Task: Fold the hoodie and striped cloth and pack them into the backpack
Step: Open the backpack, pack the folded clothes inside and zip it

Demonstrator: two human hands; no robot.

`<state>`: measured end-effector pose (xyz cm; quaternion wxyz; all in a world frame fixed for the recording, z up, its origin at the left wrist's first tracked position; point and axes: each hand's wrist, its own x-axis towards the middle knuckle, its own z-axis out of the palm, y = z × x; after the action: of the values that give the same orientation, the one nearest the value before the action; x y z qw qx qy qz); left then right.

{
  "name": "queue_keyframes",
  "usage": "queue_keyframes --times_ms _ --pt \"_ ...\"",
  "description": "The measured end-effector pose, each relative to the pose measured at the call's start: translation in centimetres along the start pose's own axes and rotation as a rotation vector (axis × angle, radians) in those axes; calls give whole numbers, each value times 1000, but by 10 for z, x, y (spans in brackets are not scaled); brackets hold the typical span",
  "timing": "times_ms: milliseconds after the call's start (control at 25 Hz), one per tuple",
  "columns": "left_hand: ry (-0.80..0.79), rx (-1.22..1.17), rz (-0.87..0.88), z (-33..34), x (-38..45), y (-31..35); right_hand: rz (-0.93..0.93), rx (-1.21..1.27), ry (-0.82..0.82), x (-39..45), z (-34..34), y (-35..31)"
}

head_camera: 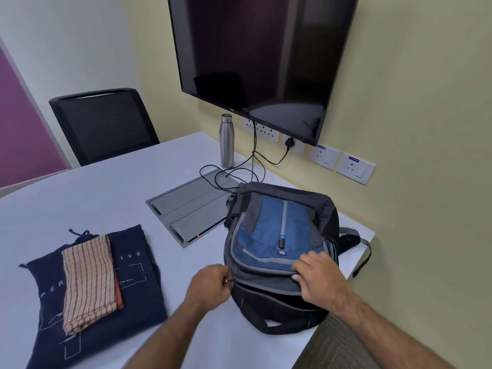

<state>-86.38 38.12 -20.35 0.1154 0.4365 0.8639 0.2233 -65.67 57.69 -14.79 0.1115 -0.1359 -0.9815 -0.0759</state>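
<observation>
- Backpack [279, 251] lying on white counter [119, 198], near right edge.
- Left hand [210, 286] pinching zipper pull at backpack's near left side.
- Right hand [319, 278] gripping front flap rim.
- Striped cloth [89, 280] folded atop folded navy hoodie [133, 296], left of backpack, apart.

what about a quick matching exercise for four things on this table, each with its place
Things:
1. striped orange-cream cloth
2. folded navy hoodie
3. steel water bottle
4. blue and grey backpack

Places:
A. upright below the wall screen
B. flat on the table, at the left
C. under both hands
D. lying on the hoodie

Pairs: 1-D, 2-B, 3-A, 4-C
</observation>
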Motion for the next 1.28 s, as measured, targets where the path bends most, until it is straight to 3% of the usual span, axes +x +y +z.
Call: queue_keyframes --times_ms 240,560,760,1080,1280 --pt "26 52 -31 -6 -2 -9 -55 -43 -33 8 1 -20" --pt "33 3 -27 -5 -4 -12 -99 -115 -173 70 22 -100" --pt "39 -37 -20 -6 -4 -15 4 -142 -299 112 22 -127" --pt "36 -44 0 -6 5 -20 123 48 -331 130 6 -116" --pt "79 -21 -13 -13 29 -23 109 73 -236 134 -9 -99"
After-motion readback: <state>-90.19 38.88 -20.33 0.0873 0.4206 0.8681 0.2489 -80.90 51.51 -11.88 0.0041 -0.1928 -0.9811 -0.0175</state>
